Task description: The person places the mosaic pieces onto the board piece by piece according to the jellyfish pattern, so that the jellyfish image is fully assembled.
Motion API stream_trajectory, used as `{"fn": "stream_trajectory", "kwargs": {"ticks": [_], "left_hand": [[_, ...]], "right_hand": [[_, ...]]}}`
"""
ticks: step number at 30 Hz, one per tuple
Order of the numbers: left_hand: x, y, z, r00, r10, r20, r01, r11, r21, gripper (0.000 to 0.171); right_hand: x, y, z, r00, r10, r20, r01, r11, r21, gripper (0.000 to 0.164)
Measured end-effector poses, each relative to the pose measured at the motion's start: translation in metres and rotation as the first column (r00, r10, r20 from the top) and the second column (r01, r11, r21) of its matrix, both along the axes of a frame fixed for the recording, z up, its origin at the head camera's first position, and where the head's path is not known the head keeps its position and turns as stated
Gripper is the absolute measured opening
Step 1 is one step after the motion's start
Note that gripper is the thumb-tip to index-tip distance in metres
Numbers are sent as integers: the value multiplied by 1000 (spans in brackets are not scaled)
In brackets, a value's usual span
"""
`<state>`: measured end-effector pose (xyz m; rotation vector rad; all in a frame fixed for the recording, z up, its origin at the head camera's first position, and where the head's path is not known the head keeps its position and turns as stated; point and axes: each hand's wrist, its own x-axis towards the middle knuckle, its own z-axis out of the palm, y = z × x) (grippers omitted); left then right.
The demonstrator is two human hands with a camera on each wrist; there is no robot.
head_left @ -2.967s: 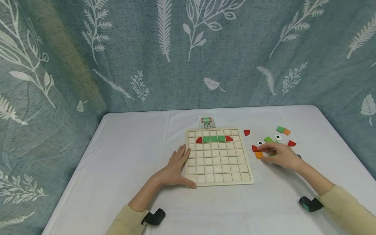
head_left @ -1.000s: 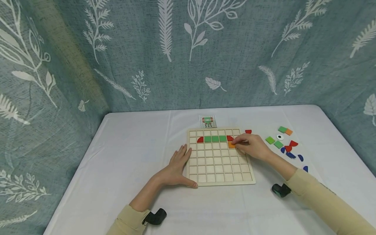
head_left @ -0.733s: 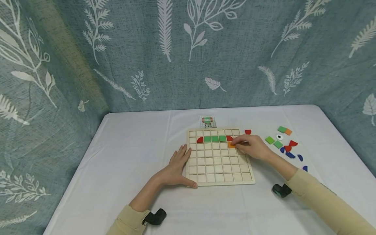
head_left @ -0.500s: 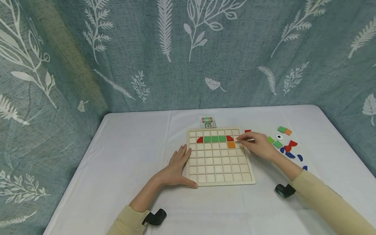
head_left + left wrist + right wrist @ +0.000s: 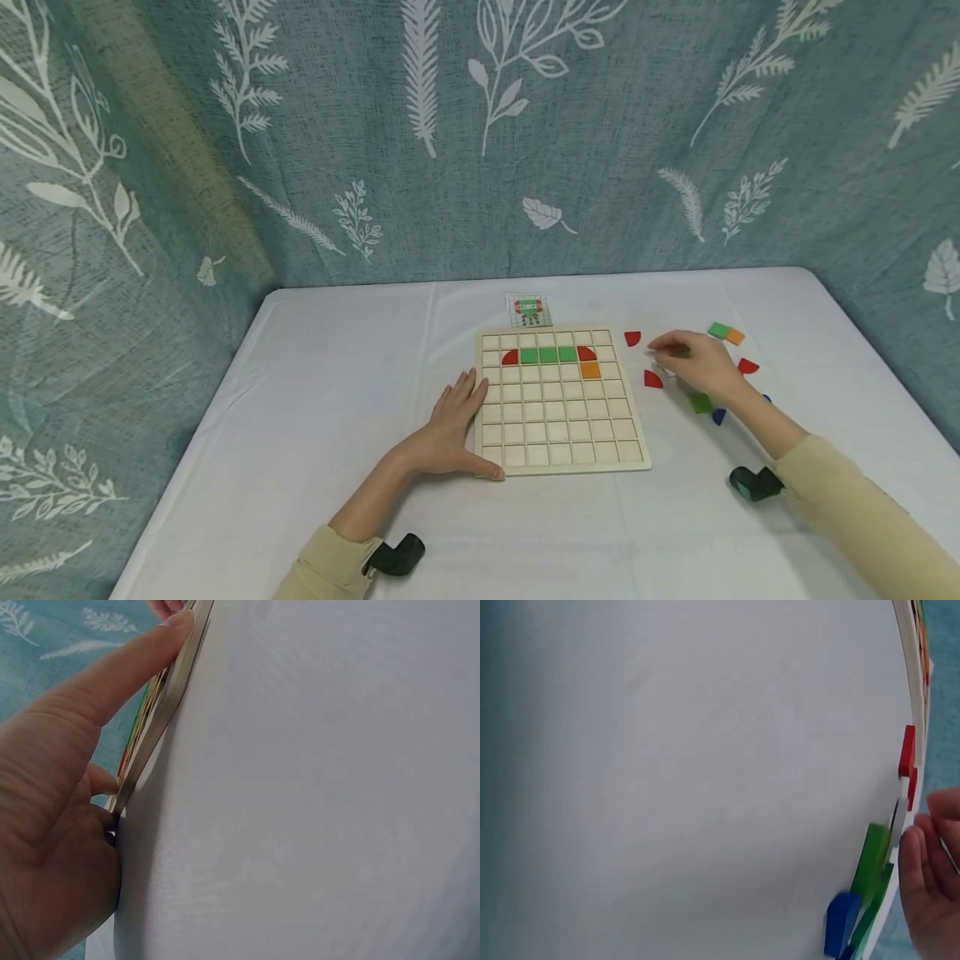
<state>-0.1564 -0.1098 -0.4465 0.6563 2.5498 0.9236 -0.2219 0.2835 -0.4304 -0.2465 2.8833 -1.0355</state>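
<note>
In the head view, my left hand (image 5: 447, 433) lies with spread fingers along the left edge of a wooden grid board (image 5: 555, 457). Its thumb touches the near left corner. One board row holds a red quarter-circle tile (image 5: 510, 357), several green square tiles (image 5: 548, 355) and a second red quarter-circle. An orange square tile (image 5: 590, 369) sits in the cell beneath that one. Right of the board, my right hand (image 5: 701, 365) hovers low over loose tiles, fingers bent, thumb and index apart. A white disc (image 5: 669, 372) shows partly under it, near a red quarter-circle (image 5: 652, 379).
A pattern card (image 5: 528, 311) lies behind the board. Around my right hand are a red quarter-circle (image 5: 633, 338), a green square (image 5: 701, 403), a blue piece (image 5: 718, 416) and an orange square (image 5: 735, 336). A leaf-print curtain (image 5: 480, 208) hangs behind the white-covered table.
My right hand brought the orange square from the loose tiles to the cell below the right red piece, let go, and moved back right over the loose tiles. My left hand stayed still.
</note>
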Motion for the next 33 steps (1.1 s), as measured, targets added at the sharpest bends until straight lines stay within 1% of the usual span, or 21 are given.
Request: {"fn": "stream_trajectory", "kwargs": {"ticks": [2,5,9,13,15,19,24,27,30,33], "left_hand": [[0,0,0,1000,0,-4,0,1000,7,130],[0,0,-1,1000,1,-4,-1,1000,6,130],[0,0,-1,1000,5,-5,-5,1000,8,130],[-1,-1,-2,1000,6,-7,-6,1000,12,129],[-1,-1,-2,1000,4,-8,-3,1000,12,129],[0,-1,-2,1000,2,-10,-2,1000,14,129],[0,0,-2,1000,6,-5,-6,1000,-3,130],[0,0,-1,1000,6,-9,-6,1000,-4,130],[0,0,-1,1000,5,-9,-5,1000,-4,130],[0,0,-1,1000,4,-10,-4,1000,-3,130]], "right_hand": [[3,3,1,1000,31,4,-31,999,8,25],[7,6,2,995,103,0,-103,995,19,25],[13,6,3,979,202,-24,-201,978,46,26],[15,4,4,961,272,-56,-269,962,54,29],[15,3,3,954,290,-71,-286,956,63,28],[14,3,1,953,291,-87,-283,954,93,27],[14,3,-1,965,246,-88,-235,964,121,25],[16,2,1,973,219,-76,-207,969,134,27],[17,4,3,975,213,-60,-203,969,138,30],[18,6,3,974,221,-52,-213,968,134,29]]}}
